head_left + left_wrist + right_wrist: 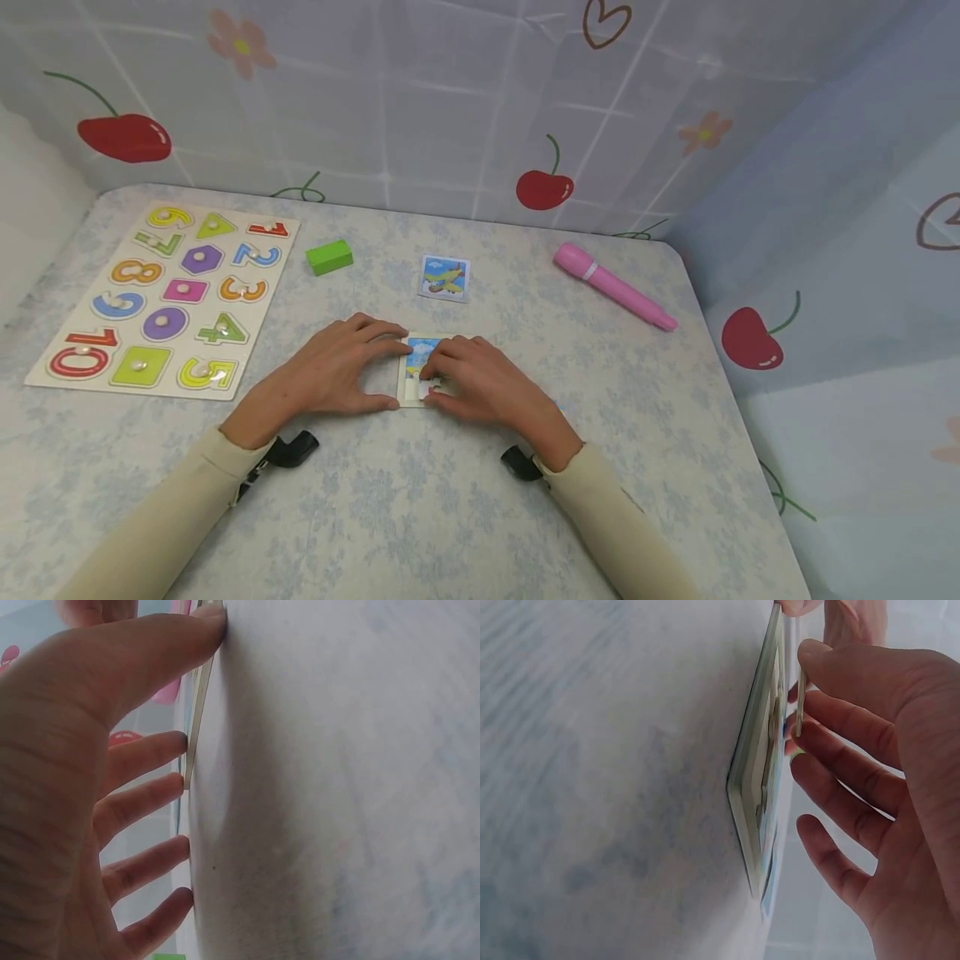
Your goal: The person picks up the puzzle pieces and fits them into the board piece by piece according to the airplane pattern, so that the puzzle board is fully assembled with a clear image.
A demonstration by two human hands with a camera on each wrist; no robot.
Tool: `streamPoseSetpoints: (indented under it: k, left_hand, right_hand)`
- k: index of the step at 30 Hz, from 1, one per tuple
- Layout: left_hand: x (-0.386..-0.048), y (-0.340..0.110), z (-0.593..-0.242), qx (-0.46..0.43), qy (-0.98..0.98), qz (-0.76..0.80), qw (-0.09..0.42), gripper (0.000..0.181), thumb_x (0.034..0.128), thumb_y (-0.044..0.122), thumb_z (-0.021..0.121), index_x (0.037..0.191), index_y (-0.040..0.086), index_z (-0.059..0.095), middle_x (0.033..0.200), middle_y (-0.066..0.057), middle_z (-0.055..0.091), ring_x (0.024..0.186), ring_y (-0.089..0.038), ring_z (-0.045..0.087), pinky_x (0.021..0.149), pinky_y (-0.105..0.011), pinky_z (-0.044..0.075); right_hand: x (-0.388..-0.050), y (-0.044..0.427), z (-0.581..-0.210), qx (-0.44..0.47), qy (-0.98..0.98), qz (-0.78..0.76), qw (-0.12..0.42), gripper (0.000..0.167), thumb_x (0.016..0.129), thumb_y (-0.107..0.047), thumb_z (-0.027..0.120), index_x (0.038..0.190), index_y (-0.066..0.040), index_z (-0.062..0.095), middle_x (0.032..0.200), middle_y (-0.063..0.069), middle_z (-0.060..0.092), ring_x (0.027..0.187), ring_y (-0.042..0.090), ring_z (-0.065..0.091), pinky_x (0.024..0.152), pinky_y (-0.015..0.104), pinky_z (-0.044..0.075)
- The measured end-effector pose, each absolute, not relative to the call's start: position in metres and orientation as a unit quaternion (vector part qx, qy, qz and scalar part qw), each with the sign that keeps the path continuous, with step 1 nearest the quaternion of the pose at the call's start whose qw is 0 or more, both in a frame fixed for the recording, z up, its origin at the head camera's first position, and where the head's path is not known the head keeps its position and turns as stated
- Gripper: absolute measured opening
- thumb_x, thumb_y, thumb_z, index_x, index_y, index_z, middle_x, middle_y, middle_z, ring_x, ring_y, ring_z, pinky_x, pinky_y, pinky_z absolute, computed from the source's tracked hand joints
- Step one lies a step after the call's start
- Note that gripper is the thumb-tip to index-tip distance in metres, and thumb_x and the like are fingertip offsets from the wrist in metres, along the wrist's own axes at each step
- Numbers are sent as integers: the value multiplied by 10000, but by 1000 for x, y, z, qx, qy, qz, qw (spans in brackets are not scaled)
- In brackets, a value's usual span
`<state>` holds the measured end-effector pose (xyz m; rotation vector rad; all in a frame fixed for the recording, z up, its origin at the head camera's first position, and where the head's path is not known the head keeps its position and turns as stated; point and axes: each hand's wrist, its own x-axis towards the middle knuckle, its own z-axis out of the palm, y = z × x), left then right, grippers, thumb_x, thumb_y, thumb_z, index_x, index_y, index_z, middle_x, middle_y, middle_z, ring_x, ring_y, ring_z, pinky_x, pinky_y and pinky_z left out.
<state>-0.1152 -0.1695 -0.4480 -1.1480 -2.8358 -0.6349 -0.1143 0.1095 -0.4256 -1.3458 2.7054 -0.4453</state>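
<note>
While the tray (pixel 402 381) holds pieces (pixel 422 347), the right hand (pixel 483 379) pinches 1 more (pixel 801 694).

1 thin piece (pixel 801 705) is held above a flat-lying, pale-rimmed puzzle tray (pixel 401 385) partly filled with sky-picture pieces (pixel 420 353).

Head cam in soft diffuse lt, pale patch at L edge, wrist cams dimmer w/ greyish cast, soft shadow down ctr of L wrist view, cloth (pixel 375 787) blurry
</note>
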Motion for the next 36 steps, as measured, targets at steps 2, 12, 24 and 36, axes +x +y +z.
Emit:
streamPoseSetpoints:
  k: [2, 12, 24, 36]
  left_hand:
    - [-115, -170, -448, -368, -907, -203, 11, 747, 813, 581, 907, 1416, 183, 717, 1518, -25, 600, 1301, -282, 551, 958, -530, 523]
    - [-116, -169, -450, -373, -905, -203, 14, 746, 813, 581, 906, 1412, 176, 718, 1514, -26, 602, 1306, -285, 552, 971, -529, 521]
    - [-115, -170, -450, -372, -905, -206, 18, 753, 803, 590, 910, 1404, 175, 724, 1511, -21, 605, 1311, -284, 553, 965, -525, 529]
    - [-116, -170, -451, -374, -905, -202, 19, 752, 800, 592, 911, 1400, 179, 727, 1512, -24, 606, 1300, -283, 557, 953, -522, 532]
  right_hand:
    - [-115, 107, -426, -442, 884, -146, 44, 245, 989, -356, 809, 1181, -207, 777, 1196, -54, 678, 1130, 153, 641, 968, 384, 499]
    - [-113, 99, -431, -452, 879, -143, 39, 239, 990, -338, 813, 1177, -196, 765, 1206, -28, 674, 1157, 181, 641, 1018, 418, 499]
    - [-112, 93, -432, -446, 884, -137, 31, 218, 985, -359, 819, 1130, -211, 751, 1194, -41, 675, 1153, 182, 638, 979, 410, 511]
    - [-113, 92, -433, -448, 883, -135, 34, 170, 993, -342, 809, 1118, -229, 780, 1204, -52, 675, 1156, 168, 636, 972, 392, 516]
